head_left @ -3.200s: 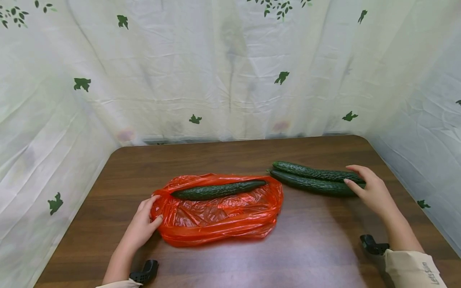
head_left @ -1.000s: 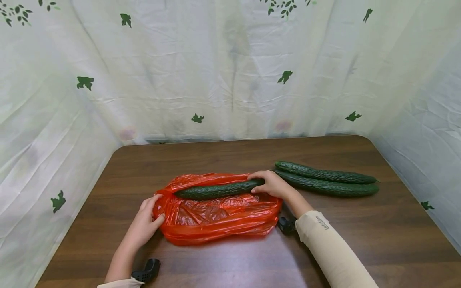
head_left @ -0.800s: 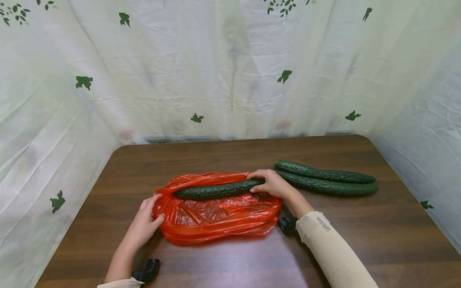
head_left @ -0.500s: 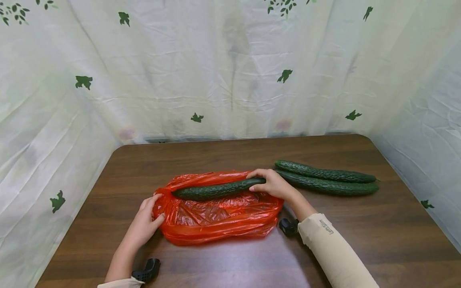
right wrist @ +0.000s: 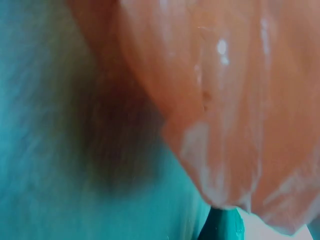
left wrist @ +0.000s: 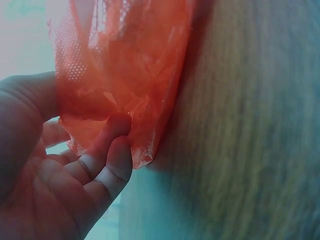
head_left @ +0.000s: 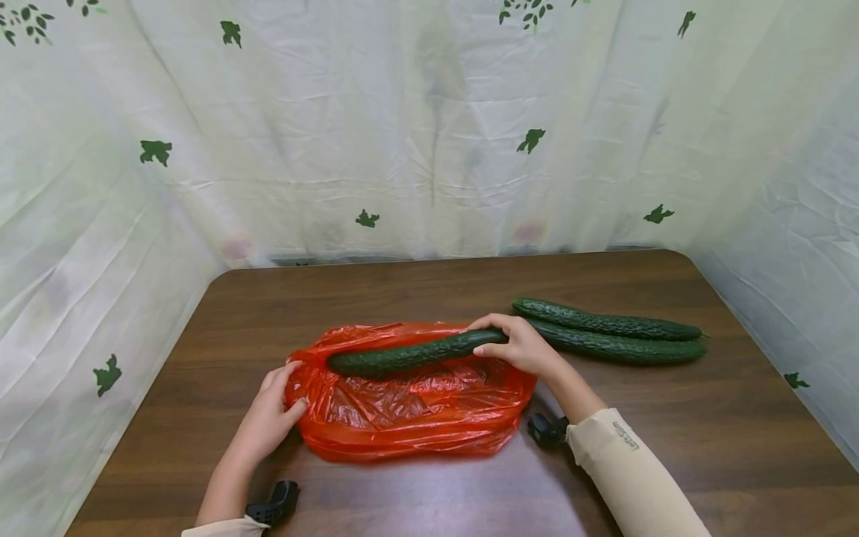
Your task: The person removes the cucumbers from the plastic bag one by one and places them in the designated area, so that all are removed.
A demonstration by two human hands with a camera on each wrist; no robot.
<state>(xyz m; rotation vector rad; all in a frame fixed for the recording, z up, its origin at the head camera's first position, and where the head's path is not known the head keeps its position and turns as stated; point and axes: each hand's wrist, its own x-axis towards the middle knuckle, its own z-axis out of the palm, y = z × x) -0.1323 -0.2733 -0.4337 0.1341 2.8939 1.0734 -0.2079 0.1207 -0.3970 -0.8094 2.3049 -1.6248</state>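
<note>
A red plastic bag (head_left: 429,429) lies on the table with its opening facing up. Its left end is gripped by my left hand (head_left: 267,414); in the left wrist view the fingers (left wrist: 117,155) curl against the thin plastic. Across the bag's opening lies a dark green cucumber (head_left: 403,358), its right end raised a little. My right hand (head_left: 526,347) holds that right end between thumb and fingers, partly covering it. In the right wrist view the bag (right wrist: 225,100) fills much of the picture and hides most of the hand.
Two more cucumbers (head_left: 607,324) (head_left: 611,347) lie side by side on the brown wooden table (head_left: 362,287), right of the bag. Behind the table hangs a pale curtain (head_left: 429,149) with green leaf shapes.
My right hand has left the two cucumbers on the right and taken the one on the bag. Lately that cucumber has shifted slightly right with the hand. My left hand has stayed put.
</note>
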